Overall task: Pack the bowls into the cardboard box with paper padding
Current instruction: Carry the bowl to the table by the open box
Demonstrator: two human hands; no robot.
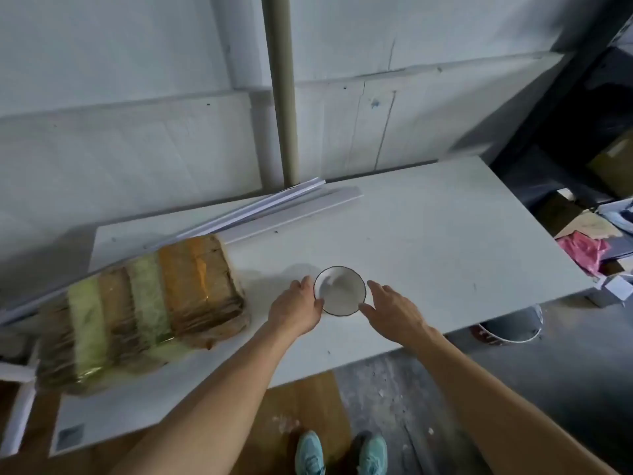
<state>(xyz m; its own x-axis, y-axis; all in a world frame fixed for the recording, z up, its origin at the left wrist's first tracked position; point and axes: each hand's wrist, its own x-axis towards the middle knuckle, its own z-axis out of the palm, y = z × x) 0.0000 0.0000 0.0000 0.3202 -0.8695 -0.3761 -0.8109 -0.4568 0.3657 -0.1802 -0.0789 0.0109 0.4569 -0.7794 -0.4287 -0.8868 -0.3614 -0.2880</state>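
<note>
bowl [339, 291] on table [428, 234], paper stack [144, 313] to its left

White bowl [339, 293] with a thin dark rim sits upright on the white table [445, 234]. Left hand [296, 310] grips its left edge, thumb on the rim. Right hand [388, 311] is just beside the right edge, fingers loose and spread — can't tell if it's touching. A plastic-wrapped stack of brown paper [144, 303] lies off to the left, and teal shoes [310, 454] show down on the floor.
</note>
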